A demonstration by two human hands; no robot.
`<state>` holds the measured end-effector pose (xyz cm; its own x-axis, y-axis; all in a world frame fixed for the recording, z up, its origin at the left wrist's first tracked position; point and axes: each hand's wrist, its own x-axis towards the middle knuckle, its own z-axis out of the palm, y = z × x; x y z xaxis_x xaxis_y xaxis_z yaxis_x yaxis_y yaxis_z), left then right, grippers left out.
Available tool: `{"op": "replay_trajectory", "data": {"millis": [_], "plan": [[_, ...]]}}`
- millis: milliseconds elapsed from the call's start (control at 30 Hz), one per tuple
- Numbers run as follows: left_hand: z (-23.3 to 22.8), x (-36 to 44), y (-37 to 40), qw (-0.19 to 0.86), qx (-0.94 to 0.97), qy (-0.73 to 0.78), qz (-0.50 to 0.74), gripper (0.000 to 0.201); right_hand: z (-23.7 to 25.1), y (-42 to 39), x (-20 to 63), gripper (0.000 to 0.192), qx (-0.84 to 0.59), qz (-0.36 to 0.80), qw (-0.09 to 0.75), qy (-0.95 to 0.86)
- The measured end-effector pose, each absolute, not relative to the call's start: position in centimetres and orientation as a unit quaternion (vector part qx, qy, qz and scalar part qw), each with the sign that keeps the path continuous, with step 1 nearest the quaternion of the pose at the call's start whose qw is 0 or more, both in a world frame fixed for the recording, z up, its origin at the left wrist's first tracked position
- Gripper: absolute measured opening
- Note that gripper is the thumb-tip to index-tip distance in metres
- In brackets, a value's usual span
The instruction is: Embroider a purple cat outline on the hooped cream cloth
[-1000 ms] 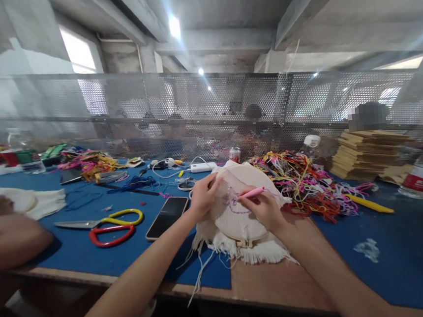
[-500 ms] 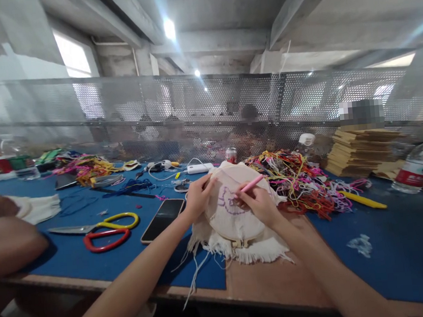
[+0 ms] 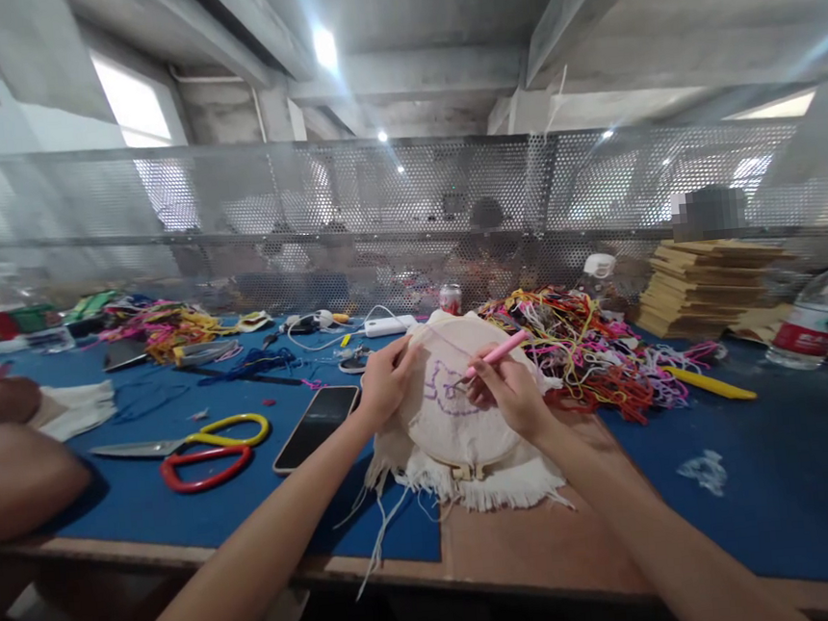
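Pink pen in right grip

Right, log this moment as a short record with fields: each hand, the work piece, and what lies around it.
left hand: grips the left rim of the embroidery hoop, steadying it
right hand: holds a pink punch needle, tip on the cloth
work piece: cream fringed cloth stretched in the hoop, purple outline stitched
left of hoop: black phone, scissors with yellow and red handles
right of hoop: tangle of coloured threads, water bottle
surface: blue mat
far left: another person's arm
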<state>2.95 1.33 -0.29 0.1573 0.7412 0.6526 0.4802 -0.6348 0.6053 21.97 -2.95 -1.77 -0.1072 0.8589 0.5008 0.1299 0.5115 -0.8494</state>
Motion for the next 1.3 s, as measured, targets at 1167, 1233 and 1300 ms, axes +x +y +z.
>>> {"op": "replay_trajectory", "data": {"millis": [1167, 1233, 1300], "plan": [[0.1, 3.0, 0.8, 0.117, 0.743, 0.391, 0.53, 0.039, -0.1, -2.5, 24.3, 0.036, -0.393, 0.297, 0.488, -0.721], [0.1, 3.0, 0.7, 0.117, 0.742, 0.391, 0.531, 0.039, 0.1, -2.7, 24.3, 0.035, -0.409, 0.253, 0.482, -0.733], [0.1, 3.0, 0.7, 0.118, 0.739, 0.391, 0.536, 0.039, 0.1, -2.9, 24.2, 0.036, -0.421, 0.218, 0.479, -0.739]]}}
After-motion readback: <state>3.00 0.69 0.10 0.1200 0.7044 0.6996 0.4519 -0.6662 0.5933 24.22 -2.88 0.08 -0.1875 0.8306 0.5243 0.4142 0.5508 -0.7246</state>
